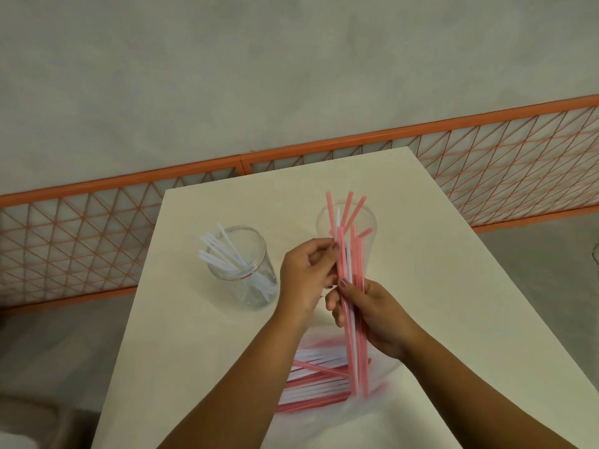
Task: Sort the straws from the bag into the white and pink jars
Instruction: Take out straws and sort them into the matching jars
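White table (194,319) beside orange lattice fence (486,157).

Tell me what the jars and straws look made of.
Left jar: clear, glossy, threaded rim; likely plastic, glass possible. Right jar: equally see-through, partly hidden by straws. Held straws: thin pink and white tubes, matte, probably plastic, though paper can't be excluded.
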